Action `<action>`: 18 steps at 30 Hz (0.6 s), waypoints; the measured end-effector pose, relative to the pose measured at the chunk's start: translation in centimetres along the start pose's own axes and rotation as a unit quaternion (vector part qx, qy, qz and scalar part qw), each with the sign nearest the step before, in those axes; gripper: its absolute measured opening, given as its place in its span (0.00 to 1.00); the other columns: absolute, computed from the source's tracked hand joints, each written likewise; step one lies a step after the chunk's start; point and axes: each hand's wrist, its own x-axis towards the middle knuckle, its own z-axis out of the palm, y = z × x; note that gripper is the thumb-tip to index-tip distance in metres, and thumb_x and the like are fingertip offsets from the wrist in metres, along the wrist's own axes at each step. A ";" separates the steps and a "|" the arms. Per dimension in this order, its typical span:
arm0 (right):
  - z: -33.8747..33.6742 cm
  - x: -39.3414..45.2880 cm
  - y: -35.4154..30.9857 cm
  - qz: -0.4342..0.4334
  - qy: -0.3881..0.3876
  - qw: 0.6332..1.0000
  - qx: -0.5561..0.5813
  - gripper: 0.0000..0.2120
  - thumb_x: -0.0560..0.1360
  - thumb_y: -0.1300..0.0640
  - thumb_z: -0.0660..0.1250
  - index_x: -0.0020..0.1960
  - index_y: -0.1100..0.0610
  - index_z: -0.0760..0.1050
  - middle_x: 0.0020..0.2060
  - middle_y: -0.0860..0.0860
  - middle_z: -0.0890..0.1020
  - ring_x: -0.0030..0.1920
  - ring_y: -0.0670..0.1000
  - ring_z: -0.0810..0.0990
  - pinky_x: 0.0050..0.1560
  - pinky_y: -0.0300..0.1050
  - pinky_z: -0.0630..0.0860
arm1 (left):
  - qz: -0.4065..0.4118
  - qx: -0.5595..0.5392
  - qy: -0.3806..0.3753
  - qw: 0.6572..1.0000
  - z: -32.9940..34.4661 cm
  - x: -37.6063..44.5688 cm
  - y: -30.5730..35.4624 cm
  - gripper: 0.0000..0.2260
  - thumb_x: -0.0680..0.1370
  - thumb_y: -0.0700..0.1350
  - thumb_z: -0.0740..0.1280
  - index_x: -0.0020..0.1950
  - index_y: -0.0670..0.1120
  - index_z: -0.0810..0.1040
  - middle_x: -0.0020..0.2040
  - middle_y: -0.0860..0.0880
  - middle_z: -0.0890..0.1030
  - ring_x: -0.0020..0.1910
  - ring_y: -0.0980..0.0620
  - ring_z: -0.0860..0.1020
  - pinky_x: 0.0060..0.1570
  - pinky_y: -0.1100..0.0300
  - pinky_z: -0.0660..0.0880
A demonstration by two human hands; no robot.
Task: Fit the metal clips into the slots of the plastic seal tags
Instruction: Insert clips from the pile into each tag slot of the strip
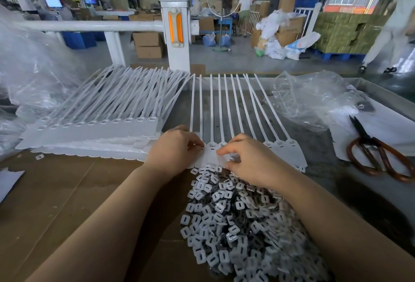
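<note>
A row of white plastic seal tags [280, 149] lies flat in front of me, their long tails pointing away. My left hand [174, 150] rests on the left end of the row, fingertips curled down onto a tag head by its slot. My right hand [246, 161] lies over the middle of the row, its forefinger pressing on a tag head; whether it pinches a clip is hidden. A large heap of small metal clips [226, 221] spreads below both hands.
A stack of white tags [94, 129] lies at the left. Scissors with brown handles [377, 153] lie on the right beside crumpled clear plastic bags [310, 97]. Brown cardboard [56, 203] covers the near table. One stray clip [39, 157] lies left.
</note>
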 end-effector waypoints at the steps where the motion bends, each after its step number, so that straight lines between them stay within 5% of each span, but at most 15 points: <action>1: 0.0 0.0 0.0 -0.001 0.000 1.000 0.002 0.18 0.79 0.57 0.67 0.67 0.46 0.76 0.67 0.46 0.71 0.59 0.47 0.77 0.65 0.43 0.72 | -0.005 0.005 0.003 1.000 0.0 0.0 0.0 0.06 0.77 0.45 0.71 0.50 0.53 0.86 0.44 0.55 0.77 0.39 0.57 0.75 0.39 0.65 0.72; 4: 0.0 0.0 0.1 -0.003 0.000 1.000 0.004 0.18 0.79 0.56 0.67 0.67 0.46 0.77 0.67 0.46 0.71 0.59 0.47 0.77 0.66 0.44 0.72 | -0.009 0.025 -0.003 1.000 -0.1 0.0 0.1 0.07 0.77 0.46 0.70 0.52 0.54 0.87 0.43 0.56 0.76 0.38 0.58 0.73 0.34 0.71 0.64; 11: 0.1 0.0 0.2 -0.006 -0.001 1.000 0.002 0.18 0.79 0.56 0.67 0.67 0.46 0.76 0.66 0.46 0.71 0.59 0.47 0.77 0.65 0.44 0.71 | -0.012 0.027 -0.019 0.999 -0.9 -0.2 0.6 0.07 0.77 0.46 0.71 0.52 0.54 0.86 0.44 0.57 0.78 0.41 0.56 0.76 0.42 0.61 0.73; 14: 0.1 0.1 0.2 -0.009 0.000 1.000 -0.003 0.18 0.79 0.55 0.67 0.67 0.45 0.76 0.66 0.46 0.71 0.60 0.47 0.76 0.65 0.43 0.71 | 0.022 -0.104 -0.070 0.992 -1.6 -0.3 0.9 0.06 0.73 0.43 0.75 0.46 0.54 0.86 0.40 0.60 0.81 0.40 0.60 0.78 0.40 0.69 0.71; 18: 0.1 0.3 0.3 -0.014 0.002 1.000 -0.008 0.16 0.78 0.53 0.68 0.65 0.44 0.77 0.63 0.47 0.72 0.59 0.48 0.76 0.58 0.40 0.71 | 0.033 -0.320 -0.241 0.916 -2.4 -0.5 1.6 0.07 0.70 0.40 0.77 0.46 0.48 0.87 0.40 0.53 0.85 0.40 0.58 0.82 0.43 0.71 0.74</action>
